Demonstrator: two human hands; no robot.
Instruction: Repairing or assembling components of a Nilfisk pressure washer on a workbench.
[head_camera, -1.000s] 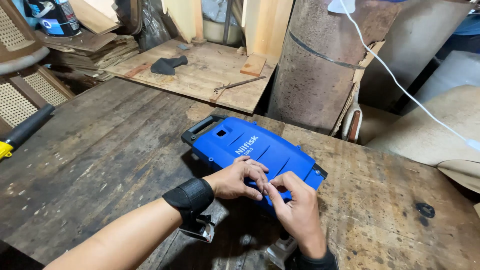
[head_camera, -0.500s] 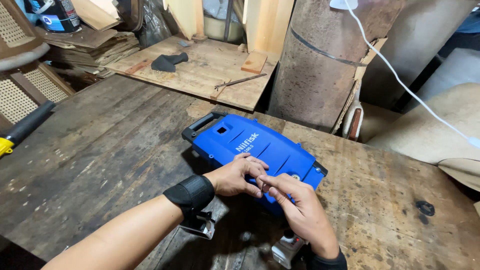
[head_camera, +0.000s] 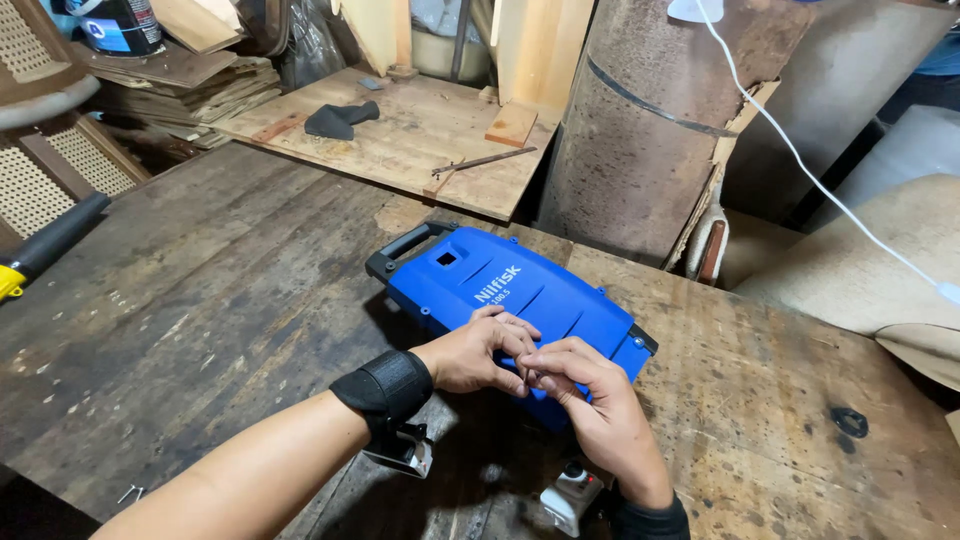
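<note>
A blue plastic machine housing (head_camera: 505, 295) with a black carry handle (head_camera: 405, 245) lies flat on the worn wooden workbench (head_camera: 200, 310). My left hand (head_camera: 478, 350), a black strap on its wrist, rests on the housing's near edge. My right hand (head_camera: 590, 405) meets it there, fingertips pinched together with the left's over a small thin item I cannot make out. Both hands hide the near edge of the housing. A small black and white device (head_camera: 570, 492) sits under my right wrist.
A plywood board (head_camera: 400, 135) at the back carries a black plastic piece (head_camera: 340, 118), a wood block (head_camera: 512, 123) and a thin metal rod (head_camera: 485, 160). A rusty cylinder (head_camera: 640, 130) stands behind the housing. A white cable (head_camera: 800, 160) hangs right. A yellow-and-black tool (head_camera: 45, 245) lies left.
My hands stay at the housing's near edge; the fingers have drawn closer into a pinch. The view has shifted slightly.
</note>
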